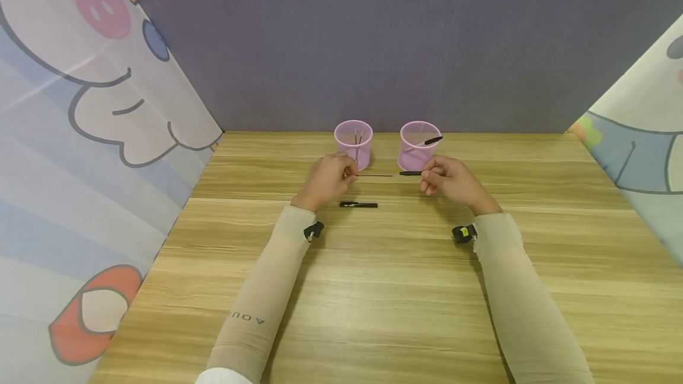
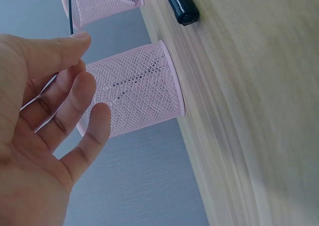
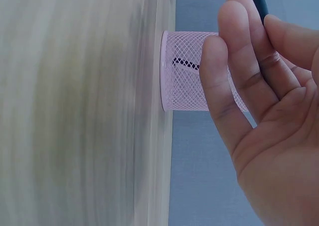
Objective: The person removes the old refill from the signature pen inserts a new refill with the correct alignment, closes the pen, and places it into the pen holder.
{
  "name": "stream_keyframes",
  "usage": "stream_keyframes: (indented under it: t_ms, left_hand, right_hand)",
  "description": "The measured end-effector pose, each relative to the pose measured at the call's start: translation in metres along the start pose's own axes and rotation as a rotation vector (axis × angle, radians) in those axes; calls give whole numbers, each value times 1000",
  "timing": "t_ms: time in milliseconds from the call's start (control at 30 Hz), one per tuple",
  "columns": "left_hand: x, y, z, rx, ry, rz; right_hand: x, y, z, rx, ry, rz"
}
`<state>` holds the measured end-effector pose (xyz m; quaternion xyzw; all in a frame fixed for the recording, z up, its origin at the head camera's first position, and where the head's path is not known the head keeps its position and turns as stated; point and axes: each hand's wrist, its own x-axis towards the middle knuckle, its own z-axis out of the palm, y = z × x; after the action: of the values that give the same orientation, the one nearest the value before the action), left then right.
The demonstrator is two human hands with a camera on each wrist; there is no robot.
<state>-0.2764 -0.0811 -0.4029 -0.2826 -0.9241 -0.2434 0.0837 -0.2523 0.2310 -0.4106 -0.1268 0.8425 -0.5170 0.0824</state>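
Observation:
Between thumb and fingertips my left hand pinches a thin dark pen refill, which points to the right. My right hand pinches a black pen barrel, its free end toward the refill with a small gap between them. In the left wrist view the refill rises from the thumb tip, and the other fingers are loosely bent. The right wrist view shows part of the barrel at the thumb. A black pen lies on the table in front of the hands.
Behind the left hand stands a pink mesh cup with thin dark sticks in it. Another pink mesh cup stands behind the right hand, a black-ended pen piece leaning over its rim. A grey wall backs the wooden table.

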Motion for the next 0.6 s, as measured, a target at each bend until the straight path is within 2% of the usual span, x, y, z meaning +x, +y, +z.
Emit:
stream_keyframes:
  t_ms: [267,600]
  left_hand:
    - [-1,-3,0,24,-9,-3]
    - [-1,-5,-1,42,-59,-31]
  right_hand:
    - [0,0,-1,2,1,-4]
    - [1,2,-1,6,1,-6]
